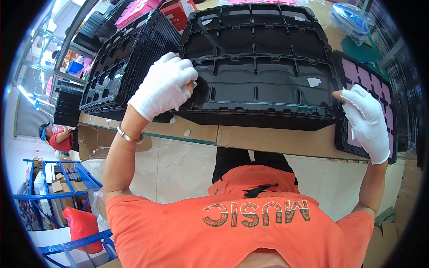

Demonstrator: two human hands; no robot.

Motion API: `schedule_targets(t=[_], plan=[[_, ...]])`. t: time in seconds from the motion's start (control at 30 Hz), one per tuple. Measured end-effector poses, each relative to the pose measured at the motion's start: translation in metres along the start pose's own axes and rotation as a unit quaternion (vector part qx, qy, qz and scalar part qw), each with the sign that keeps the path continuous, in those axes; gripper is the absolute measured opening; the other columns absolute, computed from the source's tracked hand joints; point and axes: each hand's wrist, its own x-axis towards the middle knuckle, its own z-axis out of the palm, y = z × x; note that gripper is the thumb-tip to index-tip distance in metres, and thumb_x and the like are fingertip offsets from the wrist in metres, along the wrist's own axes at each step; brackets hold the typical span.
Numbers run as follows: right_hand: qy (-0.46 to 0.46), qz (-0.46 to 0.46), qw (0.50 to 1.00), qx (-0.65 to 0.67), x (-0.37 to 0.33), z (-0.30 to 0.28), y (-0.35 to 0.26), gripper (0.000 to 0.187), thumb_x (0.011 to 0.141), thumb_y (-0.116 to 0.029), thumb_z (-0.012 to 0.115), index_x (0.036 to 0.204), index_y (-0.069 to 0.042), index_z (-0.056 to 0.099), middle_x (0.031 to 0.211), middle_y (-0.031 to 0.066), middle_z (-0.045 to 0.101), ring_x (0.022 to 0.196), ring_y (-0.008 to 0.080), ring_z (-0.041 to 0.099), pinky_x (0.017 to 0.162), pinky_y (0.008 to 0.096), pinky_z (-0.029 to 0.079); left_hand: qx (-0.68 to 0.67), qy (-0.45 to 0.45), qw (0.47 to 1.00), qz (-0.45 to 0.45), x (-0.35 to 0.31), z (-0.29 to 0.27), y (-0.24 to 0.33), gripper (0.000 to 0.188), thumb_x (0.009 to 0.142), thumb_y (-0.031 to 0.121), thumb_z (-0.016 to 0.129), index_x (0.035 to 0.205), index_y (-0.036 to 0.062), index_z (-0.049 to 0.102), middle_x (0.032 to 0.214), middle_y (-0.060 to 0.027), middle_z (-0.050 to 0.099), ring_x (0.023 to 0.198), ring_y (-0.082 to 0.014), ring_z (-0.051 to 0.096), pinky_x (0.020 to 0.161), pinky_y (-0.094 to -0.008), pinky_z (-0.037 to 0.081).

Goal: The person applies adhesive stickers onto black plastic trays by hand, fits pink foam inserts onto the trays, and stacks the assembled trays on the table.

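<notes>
A wide black plastic tray (257,82) with moulded compartments lies in front of me, on top of what looks like a stack of the same trays. My left hand (167,85), in a white glove with bare fingertips, curls closed round its left edge. Over at the right front corner, my right hand (366,118) is gloved the same way and pinches the tray's rim between thumb and fingers. A torn scrap of white paper (314,82) rests on the tray, with smaller scraps farther back.
Left of the tray stands a tall stack of black trays (129,62). A black tray with pink compartments (372,89) sits at the right. Behind are a red box (176,13) and a clear bag with blue contents (351,21). Another person (60,137) is far left, above a blue rack (53,195).
</notes>
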Motion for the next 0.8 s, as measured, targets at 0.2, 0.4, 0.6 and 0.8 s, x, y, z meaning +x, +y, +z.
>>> schedule_targets(t=[0.2,0.4,0.6,0.8], plan=[[0.003,0.041,0.999,0.012,-0.001,-0.002,0.002,0.021,0.089,0.008,0.050,0.105,0.004,0.064,0.078,0.0027,0.048,0.054,0.0053,0.041,0.048,0.0224,0.032,-0.113,0.026,0.990,-0.084,-0.017,-0.007,-0.003,0.020,0.068,-0.003,0.062,0.085,0.0065,0.061,0.084,-0.0070,0.060,0.085,-0.0301,0.058,0.075,-0.0386,0.049],[-0.002,0.021,1.000,0.001,0.003,0.001,-0.003,0.021,0.090,0.007,0.050,0.105,0.004,0.064,0.078,0.0026,0.048,0.054,0.0057,0.041,0.050,0.0233,0.032,-0.078,0.024,0.996,-0.018,-0.010,0.000,-0.005,0.018,0.073,0.000,0.068,0.089,0.0073,0.065,0.089,-0.0072,0.063,0.086,-0.0284,0.060,0.072,-0.0361,0.050],[-0.008,0.027,1.000,0.014,0.001,-0.001,-0.002,0.021,0.090,0.008,0.050,0.105,0.004,0.064,0.078,0.0014,0.047,0.056,0.0051,0.041,0.050,0.0226,0.031,-0.072,0.055,0.996,-0.027,-0.020,-0.005,-0.001,0.011,0.075,0.002,0.070,0.083,0.0051,0.063,0.091,-0.0081,0.062,0.083,-0.0281,0.060,0.071,-0.0347,0.050],[0.029,0.010,0.999,-0.021,-0.003,-0.010,0.011,0.021,0.090,0.007,0.050,0.105,0.004,0.064,0.079,0.0011,0.047,0.057,0.0048,0.041,0.051,0.0218,0.032,-0.439,0.169,0.856,-0.213,-0.034,-0.005,0.000,0.006,0.082,0.001,0.066,0.085,0.0010,0.060,0.099,-0.0085,0.065,0.081,-0.0133,0.065,0.072,-0.0255,0.051]])
